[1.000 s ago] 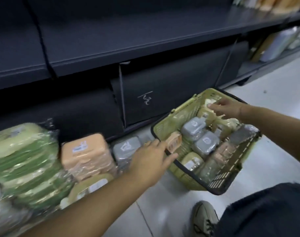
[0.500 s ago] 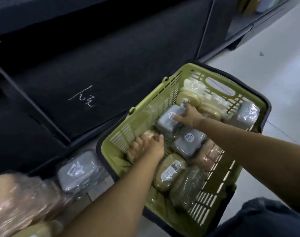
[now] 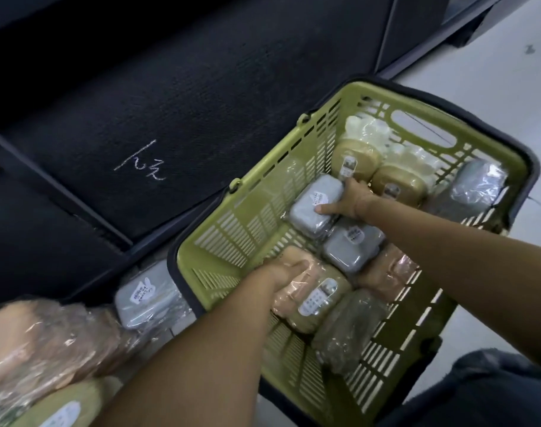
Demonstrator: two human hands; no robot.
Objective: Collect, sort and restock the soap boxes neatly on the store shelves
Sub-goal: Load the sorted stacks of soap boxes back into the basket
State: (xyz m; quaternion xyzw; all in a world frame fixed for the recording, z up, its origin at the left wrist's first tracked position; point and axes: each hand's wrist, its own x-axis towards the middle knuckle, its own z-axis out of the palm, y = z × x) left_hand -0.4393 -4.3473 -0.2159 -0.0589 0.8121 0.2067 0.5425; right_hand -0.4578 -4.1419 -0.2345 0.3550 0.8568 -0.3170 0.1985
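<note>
We had reached into the basket for sorting — left hand gripped a peach box, right hand a grey box.

Green basket, left hand gripping a peach soap box, right hand gripping a grey soap box

The pale floor carries a green basket, standing close against the foot of the dark shelving. A grey wrapped pack lies just beside the basket's near left corner. Left of that is a peach wrapped pack, and nearer still a green pack.
</note>
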